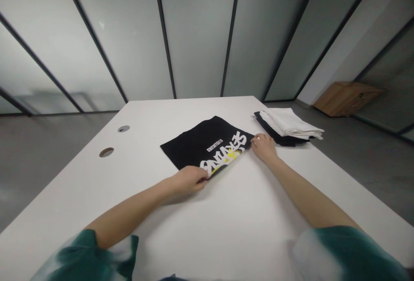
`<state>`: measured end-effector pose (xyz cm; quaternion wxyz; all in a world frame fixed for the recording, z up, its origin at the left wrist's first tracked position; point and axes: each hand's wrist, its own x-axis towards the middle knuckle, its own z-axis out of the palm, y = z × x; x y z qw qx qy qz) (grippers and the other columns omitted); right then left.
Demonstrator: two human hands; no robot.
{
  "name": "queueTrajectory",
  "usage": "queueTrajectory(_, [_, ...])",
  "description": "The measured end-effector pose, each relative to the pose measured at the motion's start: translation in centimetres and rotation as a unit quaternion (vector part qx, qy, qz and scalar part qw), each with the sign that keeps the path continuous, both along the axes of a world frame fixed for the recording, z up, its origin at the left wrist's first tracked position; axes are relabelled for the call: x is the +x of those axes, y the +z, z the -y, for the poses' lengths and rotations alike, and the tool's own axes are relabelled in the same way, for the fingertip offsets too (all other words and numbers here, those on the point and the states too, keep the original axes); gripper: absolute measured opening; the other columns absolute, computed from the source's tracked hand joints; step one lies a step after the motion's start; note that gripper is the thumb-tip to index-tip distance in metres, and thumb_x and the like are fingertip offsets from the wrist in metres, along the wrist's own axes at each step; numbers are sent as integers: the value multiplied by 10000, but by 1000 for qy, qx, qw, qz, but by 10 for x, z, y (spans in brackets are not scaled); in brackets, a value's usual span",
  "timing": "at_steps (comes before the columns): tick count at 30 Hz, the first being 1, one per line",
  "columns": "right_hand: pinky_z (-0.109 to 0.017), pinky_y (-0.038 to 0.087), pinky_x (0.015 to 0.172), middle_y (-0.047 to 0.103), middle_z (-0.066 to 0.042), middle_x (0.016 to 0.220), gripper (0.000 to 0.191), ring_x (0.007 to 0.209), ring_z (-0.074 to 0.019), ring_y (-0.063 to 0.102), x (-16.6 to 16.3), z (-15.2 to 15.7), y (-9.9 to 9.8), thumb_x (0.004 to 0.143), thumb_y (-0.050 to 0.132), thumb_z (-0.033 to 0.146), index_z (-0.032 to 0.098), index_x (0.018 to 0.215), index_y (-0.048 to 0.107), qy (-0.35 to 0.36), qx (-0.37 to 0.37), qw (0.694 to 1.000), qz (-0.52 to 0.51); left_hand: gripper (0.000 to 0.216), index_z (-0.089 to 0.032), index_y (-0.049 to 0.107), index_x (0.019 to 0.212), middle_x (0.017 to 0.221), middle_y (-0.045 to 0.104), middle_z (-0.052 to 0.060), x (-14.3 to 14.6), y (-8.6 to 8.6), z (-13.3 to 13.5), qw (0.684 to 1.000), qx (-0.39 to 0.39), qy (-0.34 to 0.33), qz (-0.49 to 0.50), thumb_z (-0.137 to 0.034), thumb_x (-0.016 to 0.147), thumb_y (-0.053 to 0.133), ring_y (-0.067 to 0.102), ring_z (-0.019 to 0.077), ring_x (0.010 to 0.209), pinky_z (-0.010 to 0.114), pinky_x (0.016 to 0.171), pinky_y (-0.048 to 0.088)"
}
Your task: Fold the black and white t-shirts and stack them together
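A folded black T-shirt [194,140] with large white lettering and yellow accents lies on the white table in front of me. At its near left corner, the fingers of my left hand [190,179] are closed on the edge. My right hand [263,146] pinches the right corner of the same shirt. The near edge, between both hands, looks slightly raised from the tabletop. How the fabric is layered underneath is hidden.
To the right of my right hand sits a stack of folded white cloth [287,122] over black cloth [274,134], near the table's right edge. The white table [233,229] has two round holes on its left. Frosted panels stand beyond it, and a wooden cabinet [346,98] is at the far right.
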<state>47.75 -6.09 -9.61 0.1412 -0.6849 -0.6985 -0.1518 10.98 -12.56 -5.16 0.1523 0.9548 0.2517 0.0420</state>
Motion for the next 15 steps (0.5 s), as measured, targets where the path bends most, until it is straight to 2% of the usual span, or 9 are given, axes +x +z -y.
queueTrajectory(2, [-442,404,885,668,-172,1107,265,1044,-318,572,3,6,1,875,508,254,168,997,727,-39,-29,999,-17,190,-228,664,971,920,709,33,20,-1,1,998,-27,-56,31,-331,905,519,638,171,804,262,705,448])
queueTrajectory(3, [-432,420,853,682,-175,1062,266,1004,-317,596,4,10,2,878,512,289,167,975,727,-56,-49,997,-31,218,-231,667,977,930,710,38,27,-1,-6,998,-28,-43,45,-371,914,511,640,179,812,272,713,458])
queueTrajectory(4, [-419,434,813,696,-174,1000,280,949,-313,619,4,15,3,888,505,334,167,923,728,-69,-73,994,-47,242,-228,670,969,937,709,49,31,-1,-18,998,-20,-1,59,-385,922,492,642,189,826,285,734,468])
queueTrajectory(6, [-389,448,723,707,-163,863,380,826,-295,646,-1,27,5,916,462,428,179,771,711,-81,-121,986,-84,272,-212,673,972,985,699,84,33,-3,-55,986,21,146,80,-362,934,450,642,223,908,325,817,481])
queueTrajectory(8, [-364,444,666,702,-145,782,475,758,-276,649,-13,39,4,935,415,498,196,676,676,-70,-155,978,-117,308,-176,652,1099,1141,664,139,30,-7,-98,954,52,285,82,-322,929,441,601,276,1088,385,955,448])
queueTrajectory(10, [-354,444,674,702,-129,803,477,783,-269,650,-30,50,1,939,408,521,206,699,673,-42,-162,977,-136,416,-122,582,1249,1278,592,209,26,-13,-136,916,44,396,51,-351,929,447,535,338,1210,454,1012,411])
queueTrajectory(12, [-367,448,731,699,-126,897,413,870,-279,642,-49,58,-3,932,435,506,206,798,684,-31,-145,979,-139,484,-96,541,1303,1342,545,243,26,-19,-162,894,29,446,11,-395,941,424,500,369,1256,488,1013,403])
queueTrajectory(15, [-412,440,809,673,-130,998,328,972,-303,608,-69,62,-10,922,461,460,204,906,665,-53,-121,980,-148,522,-96,566,1272,1353,538,258,35,-27,-182,885,29,464,-26,-469,929,441,487,378,1276,483,1006,408])
